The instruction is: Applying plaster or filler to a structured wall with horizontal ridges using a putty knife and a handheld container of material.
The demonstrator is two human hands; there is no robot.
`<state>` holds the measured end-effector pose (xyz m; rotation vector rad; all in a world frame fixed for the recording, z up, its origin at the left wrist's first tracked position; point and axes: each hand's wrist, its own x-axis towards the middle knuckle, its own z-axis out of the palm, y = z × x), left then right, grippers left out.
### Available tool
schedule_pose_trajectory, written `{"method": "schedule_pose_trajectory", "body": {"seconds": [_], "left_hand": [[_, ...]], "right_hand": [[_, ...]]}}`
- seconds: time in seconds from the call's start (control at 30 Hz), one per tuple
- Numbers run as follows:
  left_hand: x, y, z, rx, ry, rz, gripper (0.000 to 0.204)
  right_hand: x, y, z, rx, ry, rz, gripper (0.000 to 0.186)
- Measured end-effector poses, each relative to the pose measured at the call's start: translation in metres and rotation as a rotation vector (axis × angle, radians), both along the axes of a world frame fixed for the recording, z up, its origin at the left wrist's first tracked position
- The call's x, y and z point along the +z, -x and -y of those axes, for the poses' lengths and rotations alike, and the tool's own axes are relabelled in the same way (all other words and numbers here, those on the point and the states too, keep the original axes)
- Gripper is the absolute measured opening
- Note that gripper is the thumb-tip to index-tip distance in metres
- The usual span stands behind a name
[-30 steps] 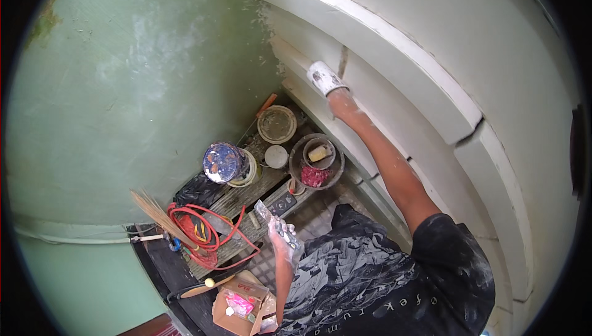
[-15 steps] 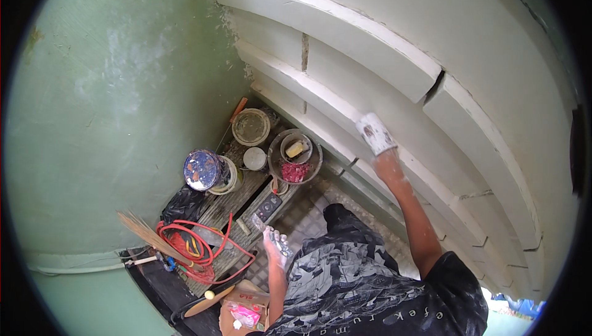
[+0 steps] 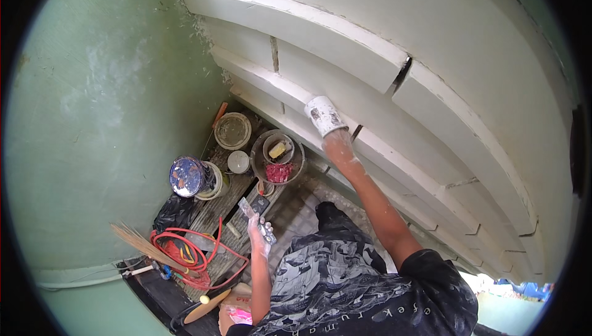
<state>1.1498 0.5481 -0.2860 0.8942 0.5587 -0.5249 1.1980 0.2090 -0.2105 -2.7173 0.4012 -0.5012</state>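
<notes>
- Head view: we look down on a person in a black patterned T-shirt (image 3: 345,274), both arms bare below the sleeves and dusted with white.
- The right hand (image 3: 338,143) meets the rim of a white, dark-blotched cylindrical can (image 3: 324,116); the can hides its fingers, so we cannot tell how they are set.
- We find this can before the middle one of several curved white moulding bands (image 3: 253,74); contact between the two cannot be made out.
- The left hand (image 3: 259,232), whitened over the fingers, is closed around a putty knife (image 3: 246,207), whose blade points up and to the left, near the torso and well apart from the can.
- Beneath lie weathered wooden planks (image 3: 206,213). At their far end we note a round tub (image 3: 233,131), a small pale container (image 3: 238,162) and a grey basin (image 3: 296,176); inside the basin are a smaller bowl (image 3: 267,144) with a yellow sponge (image 3: 277,150) and, beside it, a red-pink mass (image 3: 279,172).
- Nearer the green wall (image 3: 111,102) we see a blue, paint-spattered lid (image 3: 186,177) on its side against a pale bucket (image 3: 216,182), then a black plastic bag (image 3: 172,214).
- At lower left we observe a coiled red hose (image 3: 229,251) beside a bristle broom (image 3: 132,237), and a cardboard box (image 3: 239,299) containing a pink packet (image 3: 239,315).
</notes>
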Motion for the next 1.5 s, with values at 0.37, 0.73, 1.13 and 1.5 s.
{"method": "schedule_pose_trajectory", "body": {"seconds": [0.37,0.73,1.13,1.5], "left_hand": [[0.007,0.017,-0.008,0.154,-0.103,-0.027,0.011],[0.04,0.002,0.0,0.257,-0.143,0.06,0.013],[0.033,0.027,-0.005,0.585,-0.079,-0.069,0.015],[0.053,0.014,0.017,0.68,-0.109,-0.077,0.011]], "right_hand": [[0.004,0.042,0.032,0.106,0.037,0.208,0.034],[-0.003,-0.174,-0.039,0.391,-0.067,0.049,0.02],[0.025,-0.33,-0.059,0.42,0.021,0.124,0.046],[0.026,-0.432,-0.075,0.55,0.082,-0.06,0.031]]}}
